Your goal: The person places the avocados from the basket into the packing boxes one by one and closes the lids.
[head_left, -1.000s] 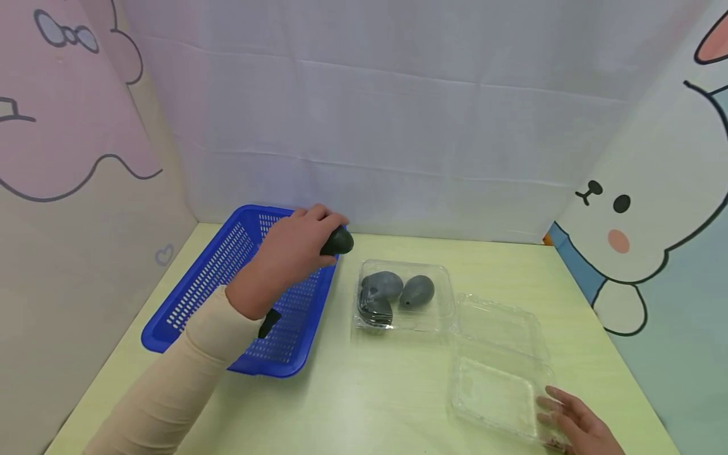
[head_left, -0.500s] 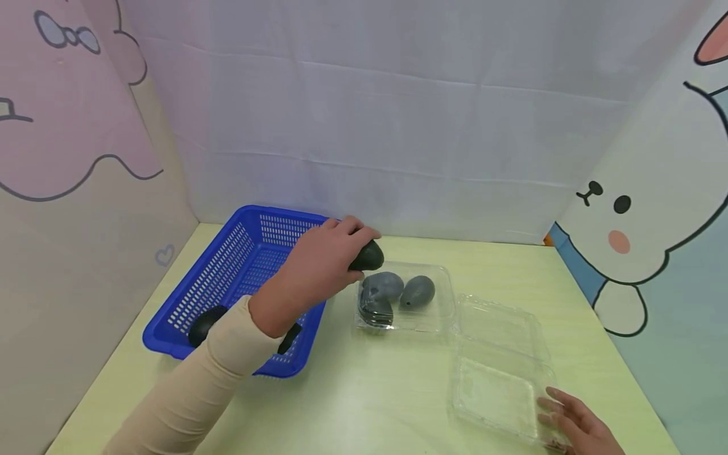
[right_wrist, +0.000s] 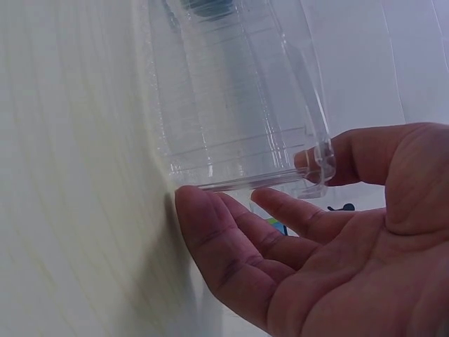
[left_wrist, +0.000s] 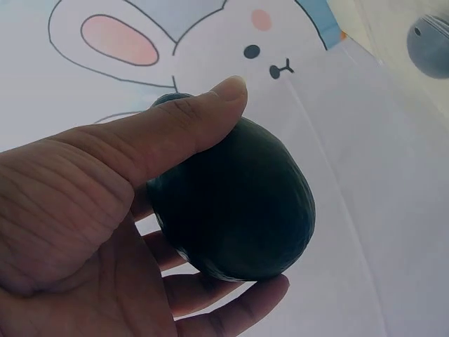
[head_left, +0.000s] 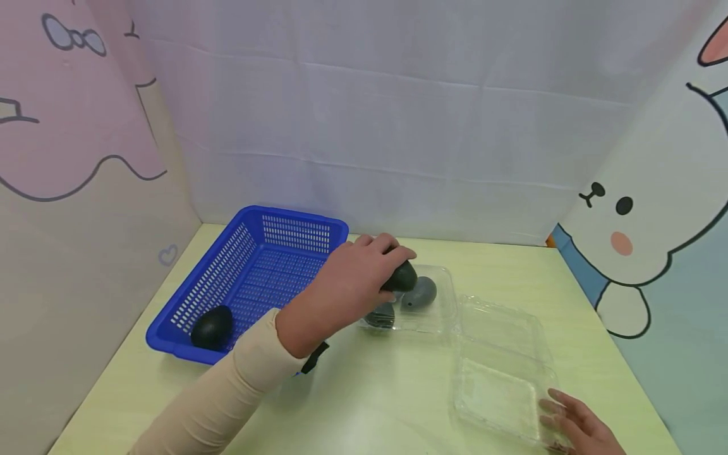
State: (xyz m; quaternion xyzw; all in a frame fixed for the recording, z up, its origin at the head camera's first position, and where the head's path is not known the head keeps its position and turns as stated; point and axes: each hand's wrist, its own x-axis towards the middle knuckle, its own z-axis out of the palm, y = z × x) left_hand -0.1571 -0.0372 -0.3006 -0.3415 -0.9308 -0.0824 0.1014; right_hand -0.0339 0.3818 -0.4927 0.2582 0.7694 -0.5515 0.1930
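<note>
My left hand grips a dark avocado over a clear plastic clamshell box. In the left wrist view the thumb lies along the top of the avocado, with the fingers beneath it. Inside the box sit an avocado and another avocado; the held one and the hand cover part of the box. The box's lid lies folded out to the right. At its near right corner my right hand pinches the rim between thumb and fingers.
A blue perforated basket stands on the left of the pale table, with a dark avocado in its near left corner. The left forearm crosses in front of the basket. A white curtain closes off the back.
My left hand has carried the avocado rightward from the basket's far right edge to over the clamshell box. The basket's avocado has come into view. The right hand stays at the lid.
</note>
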